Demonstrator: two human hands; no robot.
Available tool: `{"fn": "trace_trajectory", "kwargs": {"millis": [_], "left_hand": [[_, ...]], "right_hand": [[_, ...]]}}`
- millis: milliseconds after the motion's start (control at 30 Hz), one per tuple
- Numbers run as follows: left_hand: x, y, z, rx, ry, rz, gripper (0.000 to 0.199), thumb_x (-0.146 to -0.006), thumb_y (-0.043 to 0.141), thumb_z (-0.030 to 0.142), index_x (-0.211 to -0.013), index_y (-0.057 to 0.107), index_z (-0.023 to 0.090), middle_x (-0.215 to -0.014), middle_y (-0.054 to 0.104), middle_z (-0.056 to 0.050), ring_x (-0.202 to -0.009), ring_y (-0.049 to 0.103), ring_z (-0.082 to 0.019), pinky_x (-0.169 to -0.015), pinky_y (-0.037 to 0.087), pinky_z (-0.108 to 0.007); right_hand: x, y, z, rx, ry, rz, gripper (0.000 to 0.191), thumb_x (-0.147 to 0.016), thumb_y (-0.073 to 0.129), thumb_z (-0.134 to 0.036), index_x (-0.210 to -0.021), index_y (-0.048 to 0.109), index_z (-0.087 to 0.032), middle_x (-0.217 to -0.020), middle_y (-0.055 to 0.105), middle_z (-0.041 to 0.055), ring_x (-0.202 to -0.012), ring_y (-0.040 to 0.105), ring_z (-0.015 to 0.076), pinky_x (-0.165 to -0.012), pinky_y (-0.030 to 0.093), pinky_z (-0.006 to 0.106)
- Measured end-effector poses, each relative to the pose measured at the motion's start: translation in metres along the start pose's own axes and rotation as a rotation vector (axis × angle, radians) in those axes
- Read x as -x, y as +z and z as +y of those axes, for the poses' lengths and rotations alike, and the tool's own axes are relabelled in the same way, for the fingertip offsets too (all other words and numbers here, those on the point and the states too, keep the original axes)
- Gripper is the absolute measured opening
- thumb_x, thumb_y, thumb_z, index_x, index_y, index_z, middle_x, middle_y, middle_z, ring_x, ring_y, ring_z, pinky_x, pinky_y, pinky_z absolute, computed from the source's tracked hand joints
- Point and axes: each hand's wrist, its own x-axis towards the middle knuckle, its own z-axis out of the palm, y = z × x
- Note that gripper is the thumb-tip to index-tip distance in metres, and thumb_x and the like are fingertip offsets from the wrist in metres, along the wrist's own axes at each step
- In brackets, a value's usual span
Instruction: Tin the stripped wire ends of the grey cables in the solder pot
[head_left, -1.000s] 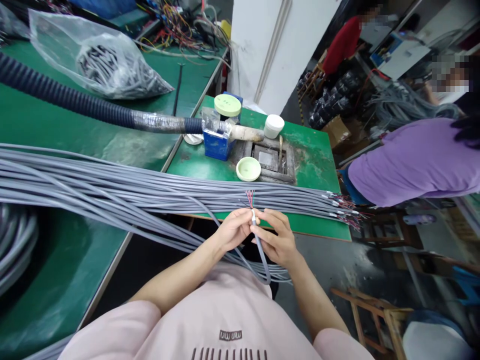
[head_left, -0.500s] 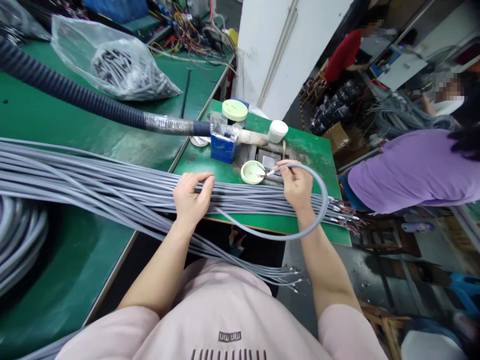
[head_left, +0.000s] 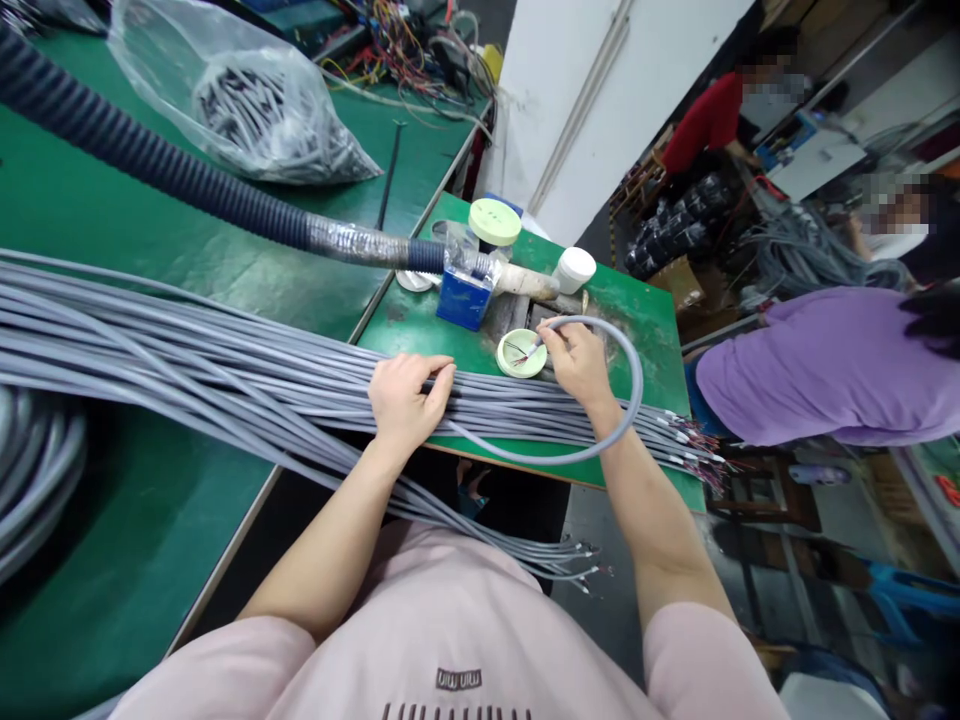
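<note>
My right hand [head_left: 579,365] pinches one grey cable [head_left: 636,375] close to its stripped end. From there the cable arcs over my right wrist and back toward my left hand. Its thin bare-ended wires point down into a small pale green dish [head_left: 504,368]; whether they touch the bottom is unclear. My left hand [head_left: 409,400] is closed over a thick bundle of grey cables [head_left: 510,405], with the fingertips partly hidden. At the bundle's right end, several wire ends [head_left: 694,440] fan out.
A ribbed hose [head_left: 232,210] ends at a blue block [head_left: 463,298] behind the dish. Nearby stand a white tub [head_left: 574,270] and a green-lidded jar [head_left: 495,222]. A plastic bag [head_left: 270,110] lies at the back left. A person in purple [head_left: 810,370] is to the right.
My right hand has shifted slightly left and lowered, bringing the wire ends further into the dish. The cable loop has narrowed. The view has shifted slightly; my left hand remains on the bundle.
</note>
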Motion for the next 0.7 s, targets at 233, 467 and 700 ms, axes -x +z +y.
{"fn": "trace_trajectory", "kwargs": {"millis": [233,467,700], "left_hand": [[0.0003,0.0013,-0.0008,0.009,0.035,0.010,0.013,-0.086,0.059,0.026,-0.082,0.069,0.020,-0.072,0.071,-0.001,-0.069,0.061,-0.015,-0.070,0.039,-0.030],[0.0008,0.0018,-0.0016,0.010,0.043,0.010,0.012,-0.086,0.059,0.027,-0.082,0.069,0.021,-0.072,0.071,0.000,-0.069,0.061,-0.015,-0.069,0.039,-0.030],[0.0007,0.0018,-0.0018,0.011,0.058,0.014,0.011,-0.085,0.060,0.026,-0.082,0.068,0.021,-0.070,0.069,0.000,-0.068,0.061,-0.015,-0.068,0.038,-0.030]], "right_hand": [[-0.0027,0.0063,0.0039,0.074,0.000,-0.034,0.019,-0.089,0.052,-0.025,-0.077,0.065,-0.019,-0.083,0.072,0.0045,-0.082,0.065,0.0199,-0.075,0.048,0.032],[-0.0045,0.0039,-0.0025,0.092,-0.019,-0.057,0.020,-0.090,0.051,-0.026,-0.076,0.065,-0.020,-0.087,0.072,0.0039,-0.085,0.064,0.0198,-0.077,0.047,0.032],[-0.0034,0.0051,0.0007,0.083,-0.011,-0.049,0.018,-0.090,0.052,-0.026,-0.079,0.065,-0.020,-0.086,0.072,0.0043,-0.086,0.064,0.0204,-0.080,0.047,0.033]]}}
